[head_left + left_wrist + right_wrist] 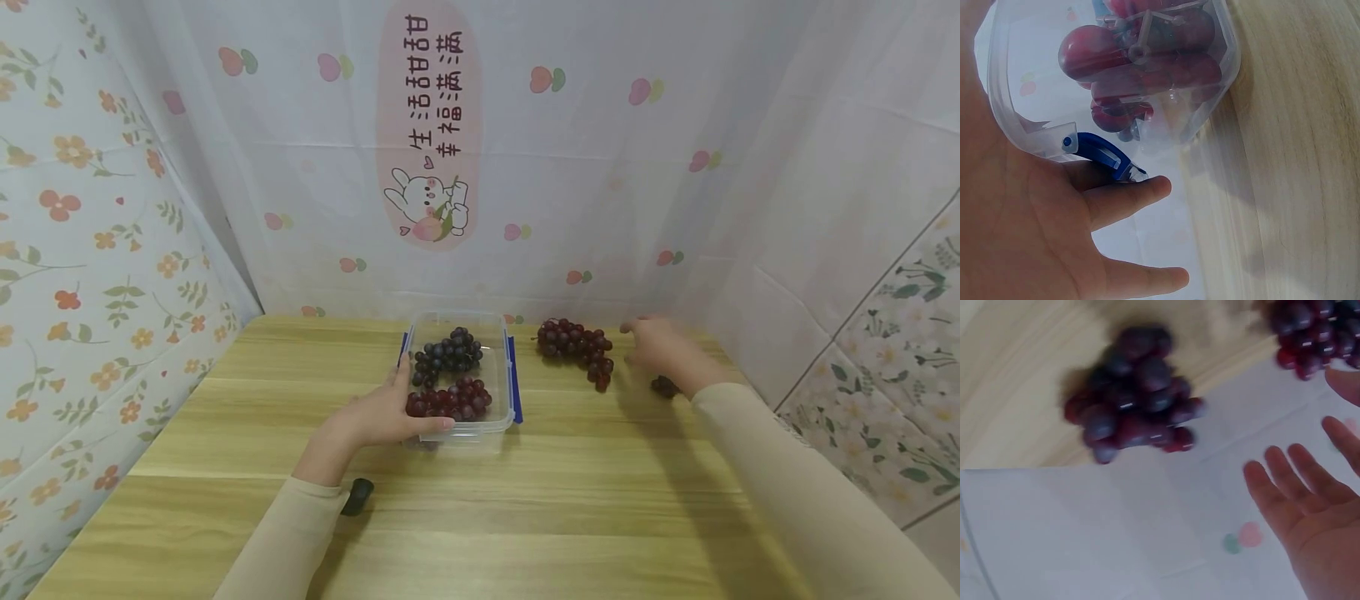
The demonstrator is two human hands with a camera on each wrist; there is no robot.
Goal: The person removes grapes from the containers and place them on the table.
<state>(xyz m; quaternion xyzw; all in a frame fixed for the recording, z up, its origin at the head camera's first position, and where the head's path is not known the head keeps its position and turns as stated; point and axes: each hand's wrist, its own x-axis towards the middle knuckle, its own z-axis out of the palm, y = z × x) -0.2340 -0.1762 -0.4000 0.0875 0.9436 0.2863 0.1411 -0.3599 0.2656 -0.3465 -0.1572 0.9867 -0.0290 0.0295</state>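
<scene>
A clear plastic container (491, 427) with blue clips (1099, 150) stands on the table. It holds a dark bunch of grapes (450, 352) behind a red bunch of grapes (453, 402). My left hand (375, 415) rests against the container's left front corner, thumb along the front rim and other fingers extended by its left side. To the right lies another red bunch of grapes (572, 340). My right hand (663, 350) is in the air right of that bunch, fingers spread and holding nothing. A further bunch of grapes (1135, 394) lies beside it, partly hidden by the forearm in the head view.
The wooden table (525, 517) meets a white printed curtain (600, 167) along its back edge. A small dark object (357, 497) shows beside the left wrist. Floral cloth (90, 250) hangs on the left, and a floral panel (892, 367) stands on the right.
</scene>
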